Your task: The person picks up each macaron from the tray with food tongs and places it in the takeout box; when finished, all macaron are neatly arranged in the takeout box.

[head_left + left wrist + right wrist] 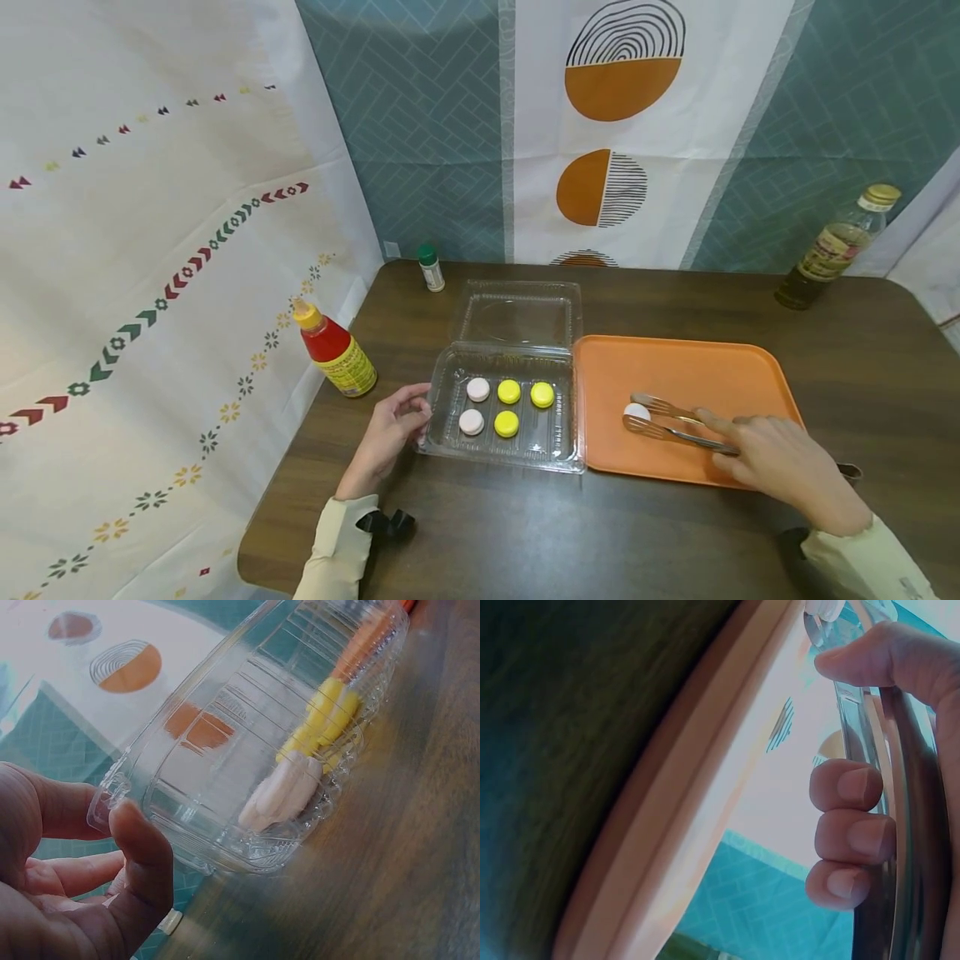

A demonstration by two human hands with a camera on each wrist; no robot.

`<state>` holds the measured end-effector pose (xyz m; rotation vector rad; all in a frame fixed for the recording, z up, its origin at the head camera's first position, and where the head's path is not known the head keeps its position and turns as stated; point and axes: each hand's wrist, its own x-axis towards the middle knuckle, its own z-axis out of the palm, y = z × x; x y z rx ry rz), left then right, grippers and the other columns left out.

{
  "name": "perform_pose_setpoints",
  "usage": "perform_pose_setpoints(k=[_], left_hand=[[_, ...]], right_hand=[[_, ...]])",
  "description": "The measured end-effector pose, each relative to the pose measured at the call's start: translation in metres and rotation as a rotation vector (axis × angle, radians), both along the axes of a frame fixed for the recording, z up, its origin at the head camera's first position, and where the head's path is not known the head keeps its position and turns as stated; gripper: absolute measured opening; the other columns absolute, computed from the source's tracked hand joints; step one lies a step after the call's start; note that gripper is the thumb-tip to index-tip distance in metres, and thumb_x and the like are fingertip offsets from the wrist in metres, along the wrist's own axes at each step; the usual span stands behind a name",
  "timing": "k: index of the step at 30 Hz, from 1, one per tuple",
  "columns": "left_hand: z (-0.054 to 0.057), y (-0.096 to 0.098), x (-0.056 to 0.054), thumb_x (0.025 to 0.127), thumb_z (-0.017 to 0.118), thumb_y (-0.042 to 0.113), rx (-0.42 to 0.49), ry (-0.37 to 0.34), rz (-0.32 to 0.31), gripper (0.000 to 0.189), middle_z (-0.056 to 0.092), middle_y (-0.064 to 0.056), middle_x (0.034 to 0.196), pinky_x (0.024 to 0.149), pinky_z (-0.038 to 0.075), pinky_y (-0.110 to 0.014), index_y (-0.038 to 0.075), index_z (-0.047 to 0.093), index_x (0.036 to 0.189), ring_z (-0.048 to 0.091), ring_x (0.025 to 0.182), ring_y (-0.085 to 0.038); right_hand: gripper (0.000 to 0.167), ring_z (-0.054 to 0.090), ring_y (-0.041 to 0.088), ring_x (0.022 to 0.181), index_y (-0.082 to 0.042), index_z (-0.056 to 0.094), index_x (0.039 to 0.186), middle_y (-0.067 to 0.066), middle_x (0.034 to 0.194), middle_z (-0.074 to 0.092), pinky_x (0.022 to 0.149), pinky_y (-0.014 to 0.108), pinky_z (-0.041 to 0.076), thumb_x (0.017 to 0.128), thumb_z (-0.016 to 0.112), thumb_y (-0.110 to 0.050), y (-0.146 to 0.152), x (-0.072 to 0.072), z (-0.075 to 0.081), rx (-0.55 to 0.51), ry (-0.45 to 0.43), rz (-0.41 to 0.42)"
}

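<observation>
My left hand point(393, 429) pinches the left rim of a clear plastic box point(169, 742) between thumb and fingers. Inside the box, two pale pink macarons point(472, 422) sit on the left and three yellow macarons point(508, 392) to their right. Its hinged lid point(517, 317) lies folded back behind it. Over the orange tray point(682, 367), my right hand point(783, 462) holds metal tongs point(919, 795), fingers curled round the handles. Between the tong tips is a white macaron point(637, 411), near the middle of the tray.
A red sauce bottle with yellow cap point(335, 350) stands left of the box. Farther back is a small green-capped shaker point(431, 268). An oil bottle point(836, 246) stands at the back right, near the patterned wall cloth. The tray adjoins the box's right side.
</observation>
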<state>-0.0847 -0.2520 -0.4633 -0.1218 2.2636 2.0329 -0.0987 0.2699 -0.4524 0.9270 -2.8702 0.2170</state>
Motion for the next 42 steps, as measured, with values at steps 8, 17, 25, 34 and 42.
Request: perform_pose_setpoints(k=[8, 17, 25, 34, 42], left_hand=[[-0.001, 0.000, 0.000, 0.095, 0.056, -0.010, 0.028, 0.011, -0.013, 0.042, 0.056, -0.012, 0.092, 0.057, 0.047, -0.023, -0.012, 0.051, 0.136, 0.051, 0.066, -0.014], [-0.001, 0.001, 0.000, 0.095, 0.056, -0.010, 0.028, 0.010, -0.013, 0.042, 0.056, -0.013, 0.093, 0.058, 0.047, -0.024, -0.011, 0.051, 0.137, 0.051, 0.067, -0.015], [-0.002, 0.000, 0.000, 0.095, 0.056, -0.009, 0.019, 0.008, -0.010, 0.043, 0.057, -0.013, 0.094, 0.058, 0.048, -0.024, -0.011, 0.050, 0.137, 0.051, 0.067, -0.015], [-0.002, -0.001, -0.001, 0.095, 0.055, -0.008, 0.007, 0.001, -0.010, 0.042, 0.058, -0.014, 0.094, 0.058, 0.049, -0.025, -0.008, 0.053, 0.136, 0.052, 0.067, -0.017], [-0.003, -0.001, -0.001, 0.095, 0.055, -0.009, 0.003, 0.011, -0.002, 0.041, 0.058, -0.014, 0.094, 0.058, 0.049, -0.025, -0.008, 0.053, 0.136, 0.052, 0.066, -0.017]], right_hand=[[0.051, 0.026, 0.005, 0.050, -0.013, 0.067, 0.130, -0.014, 0.063, 0.033, 0.045, 0.026, 0.025, 0.080, 0.077, -0.020, -0.001, -0.003, 0.002, -0.016, 0.046, 0.027], [0.058, 0.029, 0.006, 0.049, -0.011, 0.063, 0.135, -0.011, 0.065, 0.041, 0.044, 0.027, 0.028, 0.082, 0.081, -0.024, -0.006, -0.009, 0.012, -0.010, 0.017, 0.010], [0.055, 0.026, 0.003, 0.049, -0.008, 0.066, 0.133, -0.014, 0.063, 0.038, 0.045, 0.025, 0.025, 0.082, 0.080, -0.023, -0.016, -0.013, 0.016, -0.082, 0.069, 0.026], [0.059, 0.021, -0.002, 0.047, -0.007, 0.068, 0.132, -0.018, 0.060, 0.033, 0.044, 0.022, 0.021, 0.078, 0.084, -0.025, -0.031, -0.019, 0.015, -0.152, 0.142, 0.101], [0.058, 0.022, -0.001, 0.047, -0.007, 0.067, 0.133, -0.018, 0.058, 0.032, 0.044, 0.023, 0.022, 0.080, 0.083, -0.026, -0.045, -0.023, 0.019, -0.123, 0.097, 0.109]])
